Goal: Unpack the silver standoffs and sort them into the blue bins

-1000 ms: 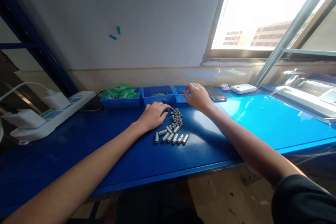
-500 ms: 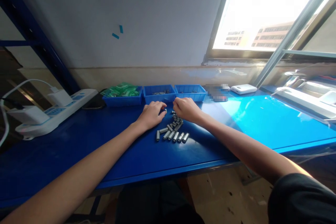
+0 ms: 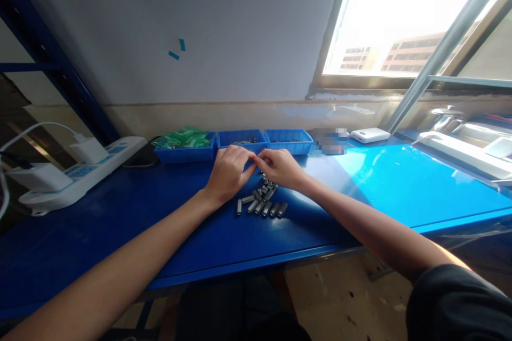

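**Fingertips of the two hands brought together above a group of small metal parts**

The right hand [image 3: 282, 168], half a second earlier apart from the left and over the screws, has moved across so that its fingertips meet those of the left hand [image 3: 231, 173]. The change suggests a step using both hands on one small part. Thumb and fingers of each hand converge at the meeting point; whether they are closed on anything cannot be told, since the fingers hide it. Small metal screws [image 3: 264, 181] lie just below the right fingertips, partly covered. Nearer the viewer, hexagonal metal standoffs [image 3: 265, 209] lie on the blue tabletop [image 3: 224, 245], several side by side. Behind the hands stand three blue bins: a left bin [image 3: 184, 156] with green packets [image 3: 186, 138], a middle bin [image 3: 240, 135] and a right bin [image 3: 288, 148], the last two holding small metal pieces.
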Tool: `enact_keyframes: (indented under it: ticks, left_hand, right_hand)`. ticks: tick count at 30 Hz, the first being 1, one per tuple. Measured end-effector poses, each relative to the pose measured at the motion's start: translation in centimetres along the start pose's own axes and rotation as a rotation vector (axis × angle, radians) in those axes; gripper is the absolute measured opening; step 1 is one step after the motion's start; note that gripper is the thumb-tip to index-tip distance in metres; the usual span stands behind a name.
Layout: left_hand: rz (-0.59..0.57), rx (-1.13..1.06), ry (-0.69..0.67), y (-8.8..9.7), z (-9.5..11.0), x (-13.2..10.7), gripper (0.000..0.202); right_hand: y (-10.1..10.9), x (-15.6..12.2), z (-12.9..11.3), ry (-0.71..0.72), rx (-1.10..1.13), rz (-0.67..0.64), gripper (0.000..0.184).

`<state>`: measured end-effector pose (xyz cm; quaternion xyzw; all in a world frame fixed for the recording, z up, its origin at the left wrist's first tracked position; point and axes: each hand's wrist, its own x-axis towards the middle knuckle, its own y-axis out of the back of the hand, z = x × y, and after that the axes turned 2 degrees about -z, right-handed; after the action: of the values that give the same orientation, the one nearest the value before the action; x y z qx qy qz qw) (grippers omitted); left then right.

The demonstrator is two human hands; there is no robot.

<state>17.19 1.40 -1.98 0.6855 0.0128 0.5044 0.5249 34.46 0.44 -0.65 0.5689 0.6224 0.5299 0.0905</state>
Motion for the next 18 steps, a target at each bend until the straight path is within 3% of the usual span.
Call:
enact_keyframes:
  ticks: [4, 6, 11, 14, 16, 18]
  left_hand:
    - [0.001, -0.083, 0.077, -0.4, -0.3, 0.2, 0.027]
    - [-0.072, -0.134, 0.115, -0.8, -0.6, 0.3, 0.03]
    - [-0.364, -0.144, 0.071, -2.0, -1.1, 0.7, 0.025]
    - [-0.432, -0.103, 0.04, -2.3, -1.1, 0.9, 0.022]
    - [-0.424, -0.087, 0.041, -2.3, -0.9, 1.0, 0.02]
    - [-0.396, -0.084, 0.051, -2.2, -0.8, 0.9, 0.018]
  right_hand:
    - [0.4, 0.3, 0.4, 0.003, -0.011, 0.0, 0.025]
    - [1.1, 0.6, 0.7, 0.012, -0.048, 0.045, 0.027]
    - [4.2, 1.3, 2.3, 0.042, -0.191, 0.355, 0.03]
    - [5.6, 2.1, 4.3, -0.022, -0.304, 0.507, 0.034]
    - [5.8, 2.6, 5.9, -0.112, -0.423, 0.496, 0.033]
    - [5.3, 2.9, 7.1, -0.191, -0.554, 0.384, 0.03]
